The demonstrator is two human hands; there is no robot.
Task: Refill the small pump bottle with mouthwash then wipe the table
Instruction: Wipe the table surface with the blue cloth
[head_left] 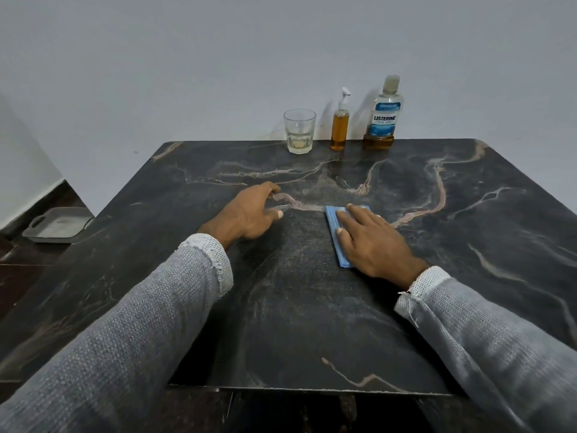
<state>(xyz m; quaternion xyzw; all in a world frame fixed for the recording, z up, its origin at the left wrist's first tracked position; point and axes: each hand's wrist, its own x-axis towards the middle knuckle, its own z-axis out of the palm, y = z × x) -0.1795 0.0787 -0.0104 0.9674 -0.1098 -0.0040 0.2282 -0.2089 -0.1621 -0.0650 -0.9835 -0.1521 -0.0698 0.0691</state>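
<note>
Wiping underway on the dark marble table (468, 245), refill apparently done.

The left hand (249, 214) rests on the tabletop, fingers loosely curled, holding nothing; the right hand (371, 239) presses flat, fingers straight, on the folded blue cloth (335, 232) at mid-table. At the far edge stand the glass (299, 131), the small pump bottle (340, 126) and the mouthwash bottle (382, 117); a wide forward sweep could topple them.
</note>
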